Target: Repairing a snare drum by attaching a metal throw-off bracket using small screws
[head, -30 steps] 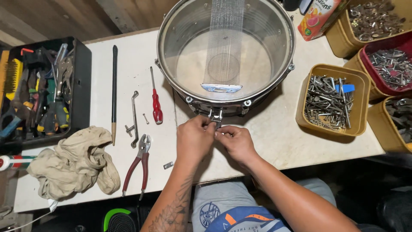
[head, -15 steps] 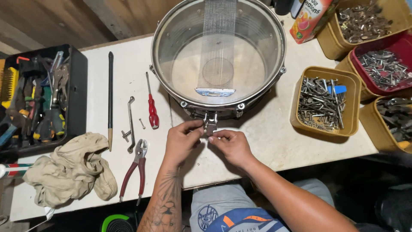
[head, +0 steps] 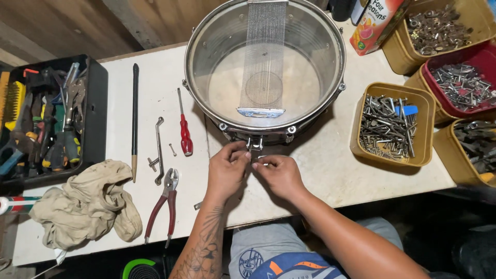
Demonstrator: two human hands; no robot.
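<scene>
We see the left hand (head: 226, 173) and right hand (head: 280, 175) pinched shut together on a small metal fitting (head: 254, 144) at the near rim of the snare drum (head: 264, 72), mid-table (head: 320, 170), red screwdriver (head: 184, 133) alongside.

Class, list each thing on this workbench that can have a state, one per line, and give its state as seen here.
Snare drum: lying on the table, wires facing up.
Left hand: fingers pinched at the metal fitting on the drum's near side.
Right hand: fingertips at the same fitting.
Pliers: lying flat, handles spread.
Red screwdriver: lying loose.
Rag: crumpled.
Tan tub: open, holding screws.
Tool tray: open, full.
</scene>
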